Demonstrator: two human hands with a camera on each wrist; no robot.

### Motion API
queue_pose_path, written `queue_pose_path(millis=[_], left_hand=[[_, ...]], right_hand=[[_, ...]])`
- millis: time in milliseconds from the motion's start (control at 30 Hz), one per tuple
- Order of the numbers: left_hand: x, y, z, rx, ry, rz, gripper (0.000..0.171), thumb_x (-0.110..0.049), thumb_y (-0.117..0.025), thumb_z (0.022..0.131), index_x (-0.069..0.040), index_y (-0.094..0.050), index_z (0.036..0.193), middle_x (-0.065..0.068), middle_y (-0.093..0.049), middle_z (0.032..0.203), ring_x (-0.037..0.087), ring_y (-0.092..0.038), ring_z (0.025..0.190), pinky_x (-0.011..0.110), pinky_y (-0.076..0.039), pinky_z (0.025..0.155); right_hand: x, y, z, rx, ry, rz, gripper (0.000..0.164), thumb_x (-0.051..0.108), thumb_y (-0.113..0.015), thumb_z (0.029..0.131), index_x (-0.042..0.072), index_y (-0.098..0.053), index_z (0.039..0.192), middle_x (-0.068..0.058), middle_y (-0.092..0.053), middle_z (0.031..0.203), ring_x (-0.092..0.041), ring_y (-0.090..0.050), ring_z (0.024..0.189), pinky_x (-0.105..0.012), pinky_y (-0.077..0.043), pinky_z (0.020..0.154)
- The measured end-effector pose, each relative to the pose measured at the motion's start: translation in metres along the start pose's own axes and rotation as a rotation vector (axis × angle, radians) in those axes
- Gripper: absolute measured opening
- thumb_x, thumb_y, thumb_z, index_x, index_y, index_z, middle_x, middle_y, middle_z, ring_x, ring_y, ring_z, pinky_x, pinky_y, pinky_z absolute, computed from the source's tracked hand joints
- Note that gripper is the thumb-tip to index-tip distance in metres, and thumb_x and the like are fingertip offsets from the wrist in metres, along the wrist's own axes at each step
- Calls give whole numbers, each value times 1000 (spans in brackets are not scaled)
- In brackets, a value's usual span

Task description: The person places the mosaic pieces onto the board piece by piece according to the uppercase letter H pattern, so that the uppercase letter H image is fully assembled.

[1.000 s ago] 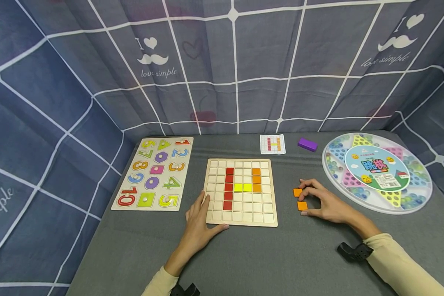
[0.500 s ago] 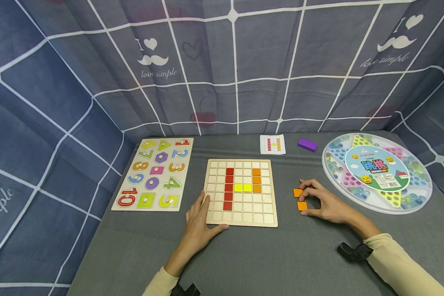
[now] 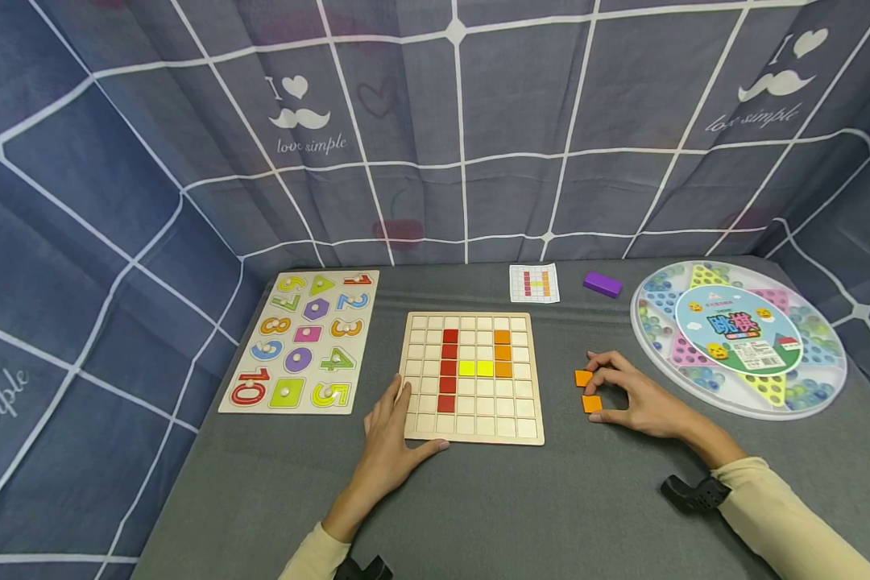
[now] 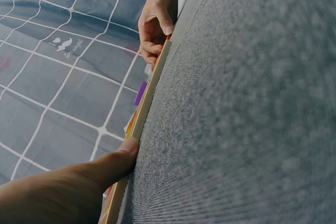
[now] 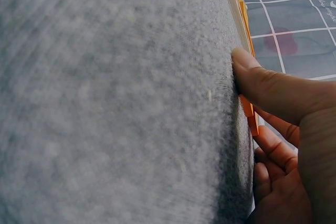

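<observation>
A wooden grid board lies flat in mid-table, with a column of red tiles, two yellow tiles and three orange tiles in its cells. My left hand rests at its near left corner, straight fingers along the left edge. The thumb presses the front edge in the left wrist view. To the right of the board, my right hand pinches a loose orange tile between thumb and index finger. A second orange tile lies just beyond, at the fingertips.
Behind the board lie a small pattern card and a purple block. A number-and-shape puzzle board is at left, a round game board at right. A grid-patterned curtain rises behind the grey table.
</observation>
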State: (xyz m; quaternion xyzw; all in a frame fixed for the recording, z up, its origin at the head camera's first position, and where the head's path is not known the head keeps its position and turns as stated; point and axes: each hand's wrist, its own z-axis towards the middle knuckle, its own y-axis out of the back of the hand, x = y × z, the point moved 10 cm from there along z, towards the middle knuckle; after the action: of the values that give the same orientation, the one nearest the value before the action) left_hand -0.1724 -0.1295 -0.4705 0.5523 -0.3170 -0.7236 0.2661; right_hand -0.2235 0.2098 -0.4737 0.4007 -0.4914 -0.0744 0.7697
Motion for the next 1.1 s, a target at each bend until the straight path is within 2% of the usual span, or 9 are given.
queue_pose_path(millis=[367, 633, 700, 767, 833, 900, 967, 1100], left_hand=[[-1, 0, 0, -2, -3, -4, 107, -41, -87, 70, 7, -33, 148, 26, -22, 158, 44, -31, 139, 57, -19, 101], [0, 0, 0, -8, -10, 4, 106, -41, -87, 69, 7, -34, 148, 26, -23, 158, 44, -31, 139, 56, -20, 100], [0, 0, 0, -9, -12, 8, 106, -41, -87, 69, 7, -34, 148, 26, -24, 158, 44, -31, 139, 56, -20, 99], [0, 0, 0, -11, -14, 10, 106, -41, -87, 69, 7, -35, 148, 26, -24, 158, 44, -31, 139, 56, -21, 99], [0, 1, 0, -12, -16, 10, 106, -41, -87, 69, 7, -35, 147, 26, -24, 158, 44, -31, 139, 56, -21, 99], [0, 1, 0, -13, -16, 8, 106, -41, -87, 69, 7, -35, 147, 26, -24, 158, 44, -31, 138, 56, -21, 99], [-1, 1, 0, -15, -17, 6, 106, -41, -87, 69, 8, -35, 147, 26, -24, 158, 44, -31, 138, 56, -21, 99], [-1, 2, 0, -15, -17, 6, 106, -41, -87, 69, 7, -35, 147, 26, -24, 158, 44, -32, 138, 56, -21, 99]], right_hand=[[-1, 1, -1, -12, 1, -13, 29, 21, -85, 77, 26, -62, 95, -3, -49, 125, -15, -32, 142, -4, -16, 106], [1, 0, 5, -45, -5, -56, 30, 24, -86, 76, 29, -63, 95, -3, -50, 123, -30, -39, 133, -8, -17, 105], [3, 0, 8, -58, 5, -63, 30, 23, -86, 75, 28, -64, 95, -4, -50, 123, -33, -40, 132, -14, -19, 108], [7, 0, 12, -73, 16, -71, 31, 22, -87, 74, 28, -64, 95, -5, -51, 123, -35, -41, 131, -28, -24, 110], [10, -2, 18, -80, 13, -63, 31, 22, -87, 74, 29, -65, 95, -7, -51, 123, -35, -42, 128, -44, -25, 107], [13, -5, 24, -80, -1, -49, 30, 23, -87, 74, 30, -66, 95, -8, -51, 124, -33, -42, 125, -55, -23, 101], [17, -9, 31, -76, -12, -34, 30, 24, -86, 75, 30, -66, 96, -9, -50, 125, -31, -41, 123, -59, -22, 97], [27, -19, 47, -74, -8, -21, 30, 26, -86, 75, 28, -66, 97, -8, -50, 125, -28, -42, 120, -58, -22, 95]])
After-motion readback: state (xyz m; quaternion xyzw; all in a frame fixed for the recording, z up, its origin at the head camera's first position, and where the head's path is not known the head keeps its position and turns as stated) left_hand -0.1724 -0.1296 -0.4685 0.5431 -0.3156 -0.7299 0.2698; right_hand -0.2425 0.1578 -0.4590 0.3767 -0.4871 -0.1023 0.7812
